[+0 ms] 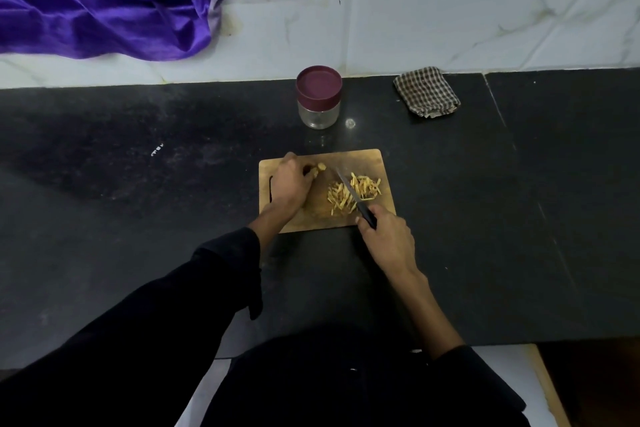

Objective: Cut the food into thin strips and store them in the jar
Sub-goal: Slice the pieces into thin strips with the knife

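Observation:
A wooden cutting board (375, 158) lies on the black counter. My left hand (291, 182) pinches a small pale-yellow piece of food (318, 170) at the board's upper left. My right hand (386, 237) grips the black handle of a knife (348, 188), whose blade slants up-left over the board with its tip close to the held piece. A heap of thin yellow strips (355, 192) sits on the board's right half, partly under the blade. A clear glass jar (318, 97) with a maroon lid on it stands behind the board.
A folded checked cloth (426, 92) lies at the back right by the white marble wall. Purple satin fabric (104, 0) drapes over the wall at the upper left. The counter's front edge (554, 345) runs close to my body.

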The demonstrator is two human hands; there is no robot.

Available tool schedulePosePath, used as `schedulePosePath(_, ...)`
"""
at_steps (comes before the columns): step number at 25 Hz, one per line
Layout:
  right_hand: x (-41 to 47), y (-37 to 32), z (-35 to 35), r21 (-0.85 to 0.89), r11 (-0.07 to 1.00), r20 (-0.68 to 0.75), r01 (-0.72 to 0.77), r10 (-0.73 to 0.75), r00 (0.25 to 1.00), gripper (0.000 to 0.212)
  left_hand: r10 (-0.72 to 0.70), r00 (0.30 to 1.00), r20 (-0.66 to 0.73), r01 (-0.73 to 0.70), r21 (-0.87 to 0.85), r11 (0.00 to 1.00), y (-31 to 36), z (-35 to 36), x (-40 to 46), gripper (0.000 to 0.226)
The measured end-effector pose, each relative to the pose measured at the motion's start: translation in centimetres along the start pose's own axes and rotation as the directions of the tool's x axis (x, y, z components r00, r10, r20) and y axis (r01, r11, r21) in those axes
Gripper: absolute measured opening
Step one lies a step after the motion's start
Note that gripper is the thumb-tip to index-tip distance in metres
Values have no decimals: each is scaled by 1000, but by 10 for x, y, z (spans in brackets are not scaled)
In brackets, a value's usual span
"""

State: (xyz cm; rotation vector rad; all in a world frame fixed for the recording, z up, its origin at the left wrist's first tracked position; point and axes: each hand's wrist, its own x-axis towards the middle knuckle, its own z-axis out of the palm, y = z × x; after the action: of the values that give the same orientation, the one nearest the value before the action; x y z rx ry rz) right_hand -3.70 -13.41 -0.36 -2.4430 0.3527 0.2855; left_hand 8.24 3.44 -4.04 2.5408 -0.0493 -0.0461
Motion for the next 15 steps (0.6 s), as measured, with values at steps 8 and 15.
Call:
schedulePosePath(8, 4, -2, 3, -4, 1000, 37, 12, -12, 999, 17, 109, 991, 73, -113, 47, 992, -4, -2, 3, 23)
schedulePosePath(15, 3, -4, 7, -2, 999, 44, 32, -32, 999, 17, 211, 977, -14, -211, -13, 977, -10, -15, -15, 21)
